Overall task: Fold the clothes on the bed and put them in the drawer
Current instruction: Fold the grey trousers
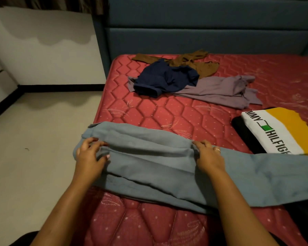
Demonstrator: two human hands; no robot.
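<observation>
The blue-grey garment point(149, 166) lay across the near part of the red quilted mattress point(167, 112), its left end at the mattress edge and its right end running out of view. It looked like a pair of trousers, though the view did not settle that. The left hand point(91, 153) pinched a raised ridge of the cloth near the left end, thumb and fingers closed on it. The right hand point(209, 155) gripped the same ridge further along, fingers curled over it.

The fold would have gone best with both hands keeping the ridge taut and level between them, then laying it over so the long edges met, and smoothing before letting go. The left end at the edge risked dragging the layers askew.

Further back the navy garment point(165, 77), the brown garment point(190, 61) and the mauve garment point(220, 89) lay unfolded in a loose heap, and a folded Tommy Hilfiger shirt point(281, 132) sat at the right
</observation>
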